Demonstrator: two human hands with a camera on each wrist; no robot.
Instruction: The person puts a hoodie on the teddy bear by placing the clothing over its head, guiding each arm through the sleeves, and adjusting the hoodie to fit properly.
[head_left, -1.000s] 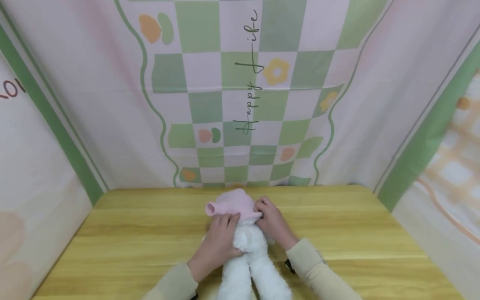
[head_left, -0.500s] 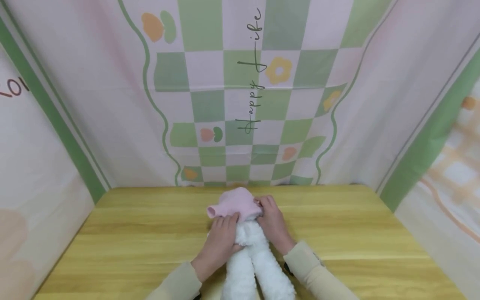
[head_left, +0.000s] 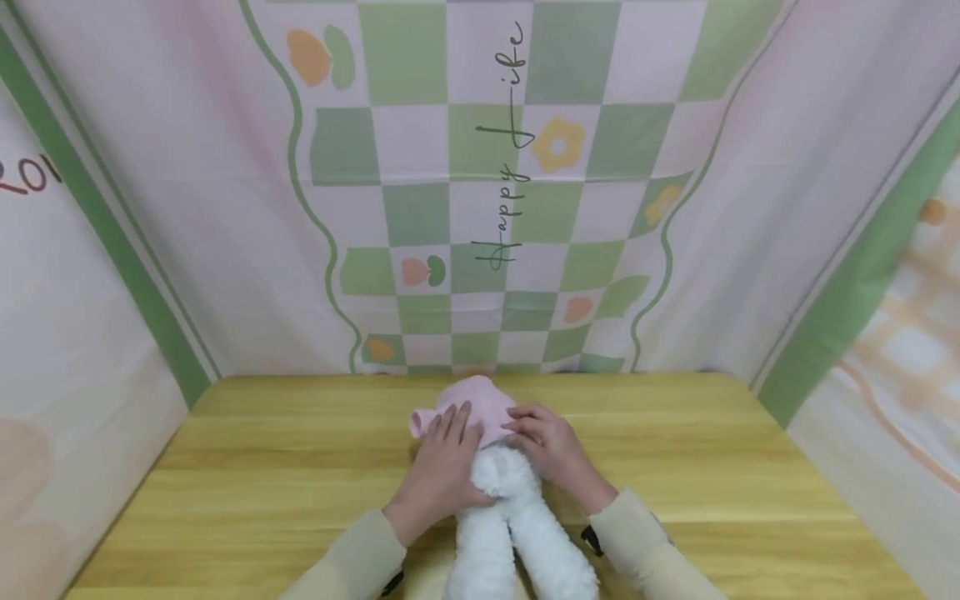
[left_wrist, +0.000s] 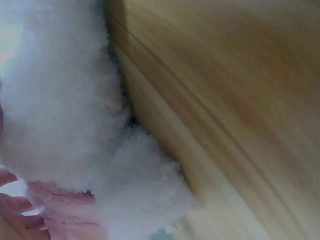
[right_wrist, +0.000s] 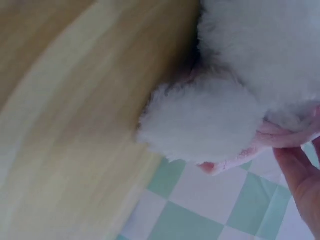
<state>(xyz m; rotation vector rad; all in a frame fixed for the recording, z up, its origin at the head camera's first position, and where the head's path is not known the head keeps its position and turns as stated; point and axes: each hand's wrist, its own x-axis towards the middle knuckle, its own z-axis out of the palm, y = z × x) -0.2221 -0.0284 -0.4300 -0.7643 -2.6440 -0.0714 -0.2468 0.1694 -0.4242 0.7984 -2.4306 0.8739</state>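
A fluffy white plush toy [head_left: 495, 517] lies on the table in the head view, its two legs pointing toward me. A small pink garment with a tube-like sleeve [head_left: 474, 404] covers its far end; the toy's head is not visible. My left hand [head_left: 444, 467] lies across the toy's left side, fingers extended over the pink cloth and thumb on the white fur. At the garment's right edge, my right hand [head_left: 551, 446] pinches the cloth. The right wrist view shows fingertips [right_wrist: 295, 165] at the pink hem [right_wrist: 280, 137], beside a rounded fluffy limb [right_wrist: 200, 120].
The wooden table [head_left: 262, 467] extends to both sides of the toy. Behind it hangs a curtain with green checks [head_left: 408, 212], and printed cloth walls [head_left: 75, 292] stand left and right.
My left fingers have straightened and spread further over the pink garment. My right hand has shifted its hold along the garment's edge, and the toy's legs have swung slightly right.
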